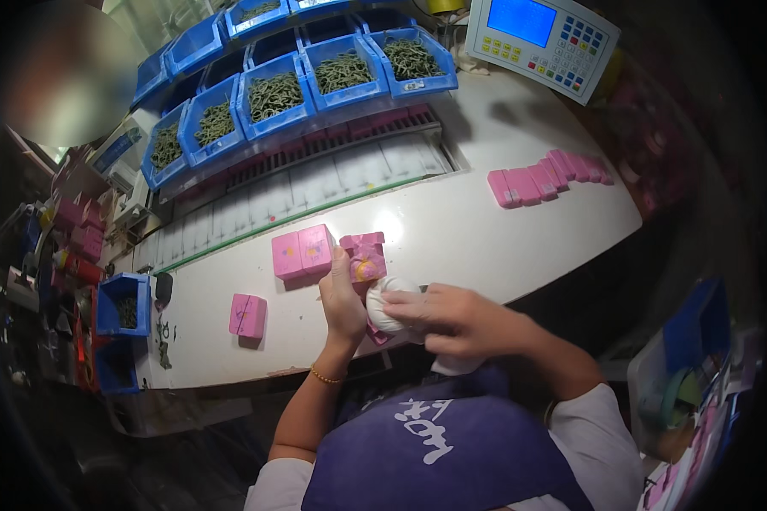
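Observation:
My left hand point(343, 307) grips an open pink block point(364, 255) with a small yellow patch on its face, near the front of the white table. My right hand point(452, 319) has its fingers closed on a white cloth bundle point(388, 298), pressed against the lower part of that pink piece. Two pink blocks point(302, 251) sit side by side just beyond my left hand. A single pink block point(247, 317) lies to the left. A staggered row of several pink blocks point(528, 183) rests at the right.
Blue bins point(277, 98) of small dark-green pieces stand above a slatted strip point(315, 187) at the back. A keypad device with blue screen point(541, 47) is at the back right. Blue bins point(123, 307) stand at the left. A cluttered container point(682, 383) is beside me at the right.

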`<state>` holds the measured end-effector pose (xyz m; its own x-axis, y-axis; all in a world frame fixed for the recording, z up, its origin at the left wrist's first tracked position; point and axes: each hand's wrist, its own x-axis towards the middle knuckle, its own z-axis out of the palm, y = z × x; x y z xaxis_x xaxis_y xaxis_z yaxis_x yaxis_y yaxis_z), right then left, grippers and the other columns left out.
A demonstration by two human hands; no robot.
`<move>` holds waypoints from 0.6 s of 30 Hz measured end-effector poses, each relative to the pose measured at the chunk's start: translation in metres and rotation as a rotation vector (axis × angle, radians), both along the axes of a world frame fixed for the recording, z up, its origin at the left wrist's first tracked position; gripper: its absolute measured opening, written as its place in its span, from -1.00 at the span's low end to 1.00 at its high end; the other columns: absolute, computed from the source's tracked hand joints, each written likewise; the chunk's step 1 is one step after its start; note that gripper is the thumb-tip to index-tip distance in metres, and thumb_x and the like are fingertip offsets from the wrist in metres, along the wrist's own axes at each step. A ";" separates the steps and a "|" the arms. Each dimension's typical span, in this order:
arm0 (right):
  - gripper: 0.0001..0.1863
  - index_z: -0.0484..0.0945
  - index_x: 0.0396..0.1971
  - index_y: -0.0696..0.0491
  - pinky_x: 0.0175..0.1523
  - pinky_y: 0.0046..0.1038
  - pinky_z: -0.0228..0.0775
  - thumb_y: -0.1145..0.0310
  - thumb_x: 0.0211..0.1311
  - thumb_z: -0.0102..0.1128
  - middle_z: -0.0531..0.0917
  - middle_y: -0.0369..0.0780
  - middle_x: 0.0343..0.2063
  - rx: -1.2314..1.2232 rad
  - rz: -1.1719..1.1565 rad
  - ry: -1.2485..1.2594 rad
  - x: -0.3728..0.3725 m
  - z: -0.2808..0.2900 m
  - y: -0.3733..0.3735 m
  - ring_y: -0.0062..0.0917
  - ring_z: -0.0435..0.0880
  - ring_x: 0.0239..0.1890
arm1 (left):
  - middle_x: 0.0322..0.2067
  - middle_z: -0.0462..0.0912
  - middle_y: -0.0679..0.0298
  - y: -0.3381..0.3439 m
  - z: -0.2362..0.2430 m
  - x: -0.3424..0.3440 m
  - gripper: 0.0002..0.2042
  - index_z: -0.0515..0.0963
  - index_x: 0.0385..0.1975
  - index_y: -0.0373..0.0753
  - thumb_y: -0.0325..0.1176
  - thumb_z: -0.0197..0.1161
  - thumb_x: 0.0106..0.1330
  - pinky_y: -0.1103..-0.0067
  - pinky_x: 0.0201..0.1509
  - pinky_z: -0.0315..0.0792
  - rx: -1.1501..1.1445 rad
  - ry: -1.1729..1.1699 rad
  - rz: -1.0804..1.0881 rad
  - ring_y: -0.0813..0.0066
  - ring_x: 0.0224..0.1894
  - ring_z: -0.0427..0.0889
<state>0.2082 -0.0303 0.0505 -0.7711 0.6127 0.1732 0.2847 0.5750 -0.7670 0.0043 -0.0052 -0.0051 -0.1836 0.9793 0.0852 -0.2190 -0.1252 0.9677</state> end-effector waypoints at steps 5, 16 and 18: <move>-0.41 0.52 0.17 0.11 0.09 -0.33 0.42 0.53 0.01 0.19 0.59 -0.12 0.11 -0.036 -0.241 0.167 0.045 0.018 0.011 -0.28 0.57 -0.14 | -0.52 0.62 0.16 -0.002 0.009 -0.014 -0.42 0.56 -0.13 -0.43 0.01 -0.27 0.56 0.55 -0.39 0.51 -0.201 -0.325 -0.183 0.45 -0.54 0.58; -0.28 0.39 0.23 0.07 0.34 -0.20 0.19 0.52 -0.05 0.32 0.52 -0.18 0.10 0.375 -0.070 0.155 -0.017 0.008 -0.014 -0.25 0.47 0.14 | -0.55 0.61 0.11 -0.016 0.035 0.006 -0.40 0.50 -0.11 -0.43 0.01 -0.38 0.57 0.53 -0.42 0.51 -0.123 -0.267 -0.077 0.41 -0.57 0.58; -0.28 0.37 0.23 0.08 0.34 -0.20 0.19 0.50 -0.04 0.34 0.53 -0.18 0.03 0.352 -0.052 0.134 -0.032 0.009 -0.017 -0.27 0.48 0.13 | -0.53 0.62 0.13 -0.021 0.036 0.005 -0.40 0.54 -0.24 -0.43 -0.01 -0.36 0.58 0.53 -0.40 0.52 -0.091 -0.204 -0.065 0.45 -0.53 0.60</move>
